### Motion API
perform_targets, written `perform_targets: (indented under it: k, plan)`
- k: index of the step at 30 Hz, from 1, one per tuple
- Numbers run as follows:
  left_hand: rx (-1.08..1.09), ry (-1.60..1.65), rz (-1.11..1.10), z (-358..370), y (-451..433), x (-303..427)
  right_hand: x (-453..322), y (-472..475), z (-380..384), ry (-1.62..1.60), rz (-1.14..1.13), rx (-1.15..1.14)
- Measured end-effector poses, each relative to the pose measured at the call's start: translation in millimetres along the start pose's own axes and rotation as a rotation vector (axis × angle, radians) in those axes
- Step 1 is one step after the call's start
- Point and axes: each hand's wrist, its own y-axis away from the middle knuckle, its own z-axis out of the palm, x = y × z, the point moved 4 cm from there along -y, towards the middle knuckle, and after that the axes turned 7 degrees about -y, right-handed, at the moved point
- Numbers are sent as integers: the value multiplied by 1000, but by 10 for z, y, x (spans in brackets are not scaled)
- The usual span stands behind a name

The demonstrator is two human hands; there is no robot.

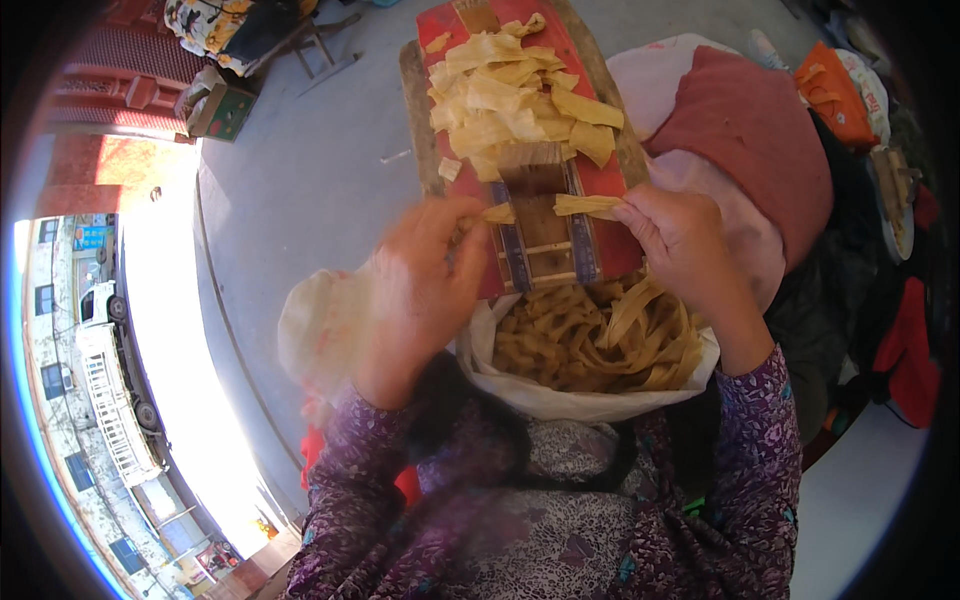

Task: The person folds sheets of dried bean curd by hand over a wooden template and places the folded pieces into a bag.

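Observation:
My left hand [427, 262], partly blurred, pinches the end of a short pale yellow strip [498, 214] over a red board with a wooden block on it. Opposite it, my right hand [679, 240] grips the outer end of another yellowish strip [589, 205]. Between the two strips lies the wooden middle of the red board [486, 259], bound with dark printed bands. A pile of flat, pale yellow strips [499, 97] covers the board's far part. Under its near end, close to my lap, a white sack [585, 405] holds many long, curled, tan strips [600, 337].
A stuffed white sack [322, 322] stands beside my left forearm. To the right are a large bundle under red cloth [757, 150] and an orange bag [832, 94]. A cardboard box [225, 112] stands at the upper left, near a bright doorway.

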Motion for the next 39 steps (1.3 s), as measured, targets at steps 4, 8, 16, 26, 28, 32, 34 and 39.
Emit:
perform_targets:
  k: [4,8,16,26,28,32,34,39]
  plan:
    - [-174,103,-169,-94,312,-127,121,410,-244,-257,366,-40]
    - [-190,-68,76,-140,516,170,-113,584,-118,-466,478,-306]
    - [-364,138,137,62,672,483,-681,426,167,-261,84,-385]
    - [-467,1779,-228,-261,955,431,-623,789,60,-112,-94,-78]
    - [-511,1918,-138,-250,1007,452,-588,942,293,-140,-63,-172]
    - [-555,1548,-36,-286,1003,492,-805,1128,588,-368,231,-541]
    - [-588,1092,1,-252,1000,573,-931,1165,537,-552,122,-397]
    - [-327,-47,554,-111,1069,939,-934,1229,365,-791,473,-487]
